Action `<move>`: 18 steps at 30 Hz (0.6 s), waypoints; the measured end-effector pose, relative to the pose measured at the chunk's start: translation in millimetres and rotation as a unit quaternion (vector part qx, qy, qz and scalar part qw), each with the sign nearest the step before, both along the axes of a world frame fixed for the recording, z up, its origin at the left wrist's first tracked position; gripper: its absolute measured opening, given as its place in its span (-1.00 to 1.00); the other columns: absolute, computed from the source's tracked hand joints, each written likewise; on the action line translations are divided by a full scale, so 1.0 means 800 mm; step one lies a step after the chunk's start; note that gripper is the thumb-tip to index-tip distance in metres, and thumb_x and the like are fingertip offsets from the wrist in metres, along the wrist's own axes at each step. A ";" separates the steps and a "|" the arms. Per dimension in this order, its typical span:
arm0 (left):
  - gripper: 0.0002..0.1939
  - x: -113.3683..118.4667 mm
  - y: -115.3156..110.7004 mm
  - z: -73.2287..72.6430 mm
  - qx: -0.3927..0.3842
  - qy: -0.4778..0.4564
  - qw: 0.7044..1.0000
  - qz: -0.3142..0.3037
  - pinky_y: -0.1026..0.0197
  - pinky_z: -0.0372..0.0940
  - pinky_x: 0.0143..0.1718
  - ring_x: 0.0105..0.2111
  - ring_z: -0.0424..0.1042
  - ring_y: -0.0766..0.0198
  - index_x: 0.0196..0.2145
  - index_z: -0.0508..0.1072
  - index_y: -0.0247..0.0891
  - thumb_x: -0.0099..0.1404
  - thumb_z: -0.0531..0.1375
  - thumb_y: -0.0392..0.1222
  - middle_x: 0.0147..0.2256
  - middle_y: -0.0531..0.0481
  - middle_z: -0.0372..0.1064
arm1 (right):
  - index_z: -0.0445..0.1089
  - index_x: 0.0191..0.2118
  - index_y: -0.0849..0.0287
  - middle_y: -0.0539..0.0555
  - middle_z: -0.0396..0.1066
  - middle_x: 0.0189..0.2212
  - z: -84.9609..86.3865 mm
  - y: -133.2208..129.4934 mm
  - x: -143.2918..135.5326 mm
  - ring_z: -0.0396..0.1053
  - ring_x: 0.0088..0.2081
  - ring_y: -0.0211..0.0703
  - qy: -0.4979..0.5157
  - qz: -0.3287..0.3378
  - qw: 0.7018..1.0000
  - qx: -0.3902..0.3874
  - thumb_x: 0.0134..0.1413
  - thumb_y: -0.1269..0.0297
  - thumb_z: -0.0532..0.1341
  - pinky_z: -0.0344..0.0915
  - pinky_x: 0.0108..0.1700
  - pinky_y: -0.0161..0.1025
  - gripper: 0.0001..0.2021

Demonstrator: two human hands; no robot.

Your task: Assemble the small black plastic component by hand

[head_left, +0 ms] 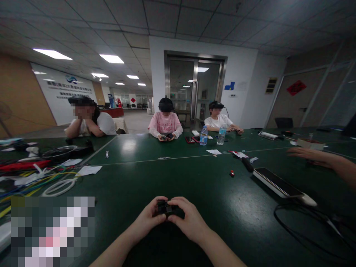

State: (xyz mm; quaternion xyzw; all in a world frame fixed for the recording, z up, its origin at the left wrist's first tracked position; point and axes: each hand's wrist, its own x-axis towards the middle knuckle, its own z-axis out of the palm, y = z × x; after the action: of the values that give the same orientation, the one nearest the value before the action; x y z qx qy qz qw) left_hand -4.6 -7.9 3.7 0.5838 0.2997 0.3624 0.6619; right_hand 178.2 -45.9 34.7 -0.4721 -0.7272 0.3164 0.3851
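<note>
Close in front of me, a small black device [169,210] is held between both hands just over the dark green table [133,189]. My left hand [152,215] grips its left end, thumb below and fingers at the top. On the other end, my right hand [185,217] closes in the same way, with its fingers over the top edge. The device looks blocky and dark; its exact kind is too small and dim to make out, and my fingers cover both of its ends.
Coiled cables [59,186] and papers pile up at left. At right lie a phone [278,181] on a white stand and a black cord [300,237]. Water bottles [203,136] stand farther back. Several people sit around; another person's hand [308,154] reaches in from the right.
</note>
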 end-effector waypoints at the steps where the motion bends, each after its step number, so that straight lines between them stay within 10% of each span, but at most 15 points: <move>1: -0.55 -0.001 0.000 -0.001 -0.002 0.000 1.000 0.003 0.15 0.20 -0.26 -0.26 0.33 0.19 -0.13 0.26 -0.12 0.02 0.29 -0.15 -0.24 0.02 0.31 | 0.36 -0.13 -0.01 0.02 0.35 -0.12 0.000 0.000 0.000 0.30 -0.07 -0.09 0.014 0.004 1.000 0.003 -0.12 0.38 0.25 0.21 0.00 -0.12 -0.66; 18: -0.66 0.005 -0.005 0.014 -0.023 0.031 0.999 0.024 0.16 0.23 -0.33 -0.39 0.35 0.28 -0.22 0.25 -0.19 0.06 0.25 -0.12 -0.35 0.07 0.30 | 0.35 -0.14 -0.04 -0.04 0.37 -0.14 -0.001 -0.003 -0.003 0.31 -0.07 -0.09 -0.021 -0.010 1.000 0.019 -0.08 0.37 0.24 0.21 -0.03 -0.16 -0.69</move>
State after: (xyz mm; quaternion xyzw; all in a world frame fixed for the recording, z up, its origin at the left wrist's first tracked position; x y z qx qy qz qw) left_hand -0.9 -11.7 15.2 0.5722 0.3425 0.3527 0.6564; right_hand 176.2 -48.5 34.3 -0.4782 -0.7364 0.2886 0.3818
